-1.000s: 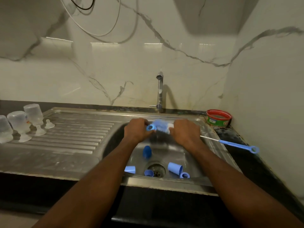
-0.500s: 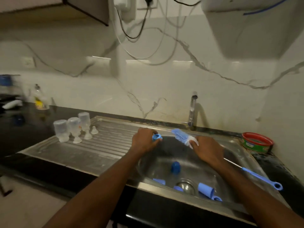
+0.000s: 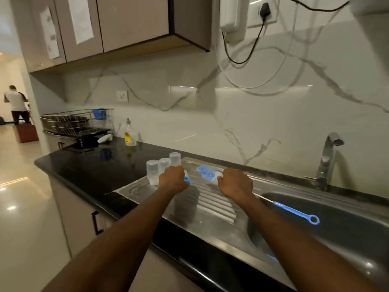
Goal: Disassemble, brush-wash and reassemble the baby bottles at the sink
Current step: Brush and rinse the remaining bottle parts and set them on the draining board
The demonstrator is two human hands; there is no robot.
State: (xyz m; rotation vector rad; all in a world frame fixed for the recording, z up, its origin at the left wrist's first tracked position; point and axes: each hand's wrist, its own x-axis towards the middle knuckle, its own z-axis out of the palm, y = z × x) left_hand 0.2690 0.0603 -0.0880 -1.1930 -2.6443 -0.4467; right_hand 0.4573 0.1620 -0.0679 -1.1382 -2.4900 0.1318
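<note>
My left hand (image 3: 173, 182) grips a small blue bottle ring (image 3: 187, 179) over the ribbed steel drainboard (image 3: 210, 205). My right hand (image 3: 235, 183) grips the blue bottle brush (image 3: 207, 173) near its bristle head; the long blue handle (image 3: 294, 212) trails back over the sink basin (image 3: 336, 224). Three clear upturned bottles (image 3: 161, 167) stand on the drainboard's far left corner, just beyond my left hand. The blue parts in the basin are out of sight apart from a blue glint (image 3: 272, 258) at its near wall.
The tap (image 3: 326, 159) rises behind the basin. On the black counter (image 3: 94, 169) stand a dish-soap bottle (image 3: 129, 133) and a wire dish rack (image 3: 77, 125). Wall cupboards (image 3: 117, 28) hang above. A person (image 3: 16, 104) stands in the room at far left.
Both hands have moved left from above the basin to above the drainboard, still holding the ring and the brush. My view has swung left and up, so the basin's floor has left the frame.
</note>
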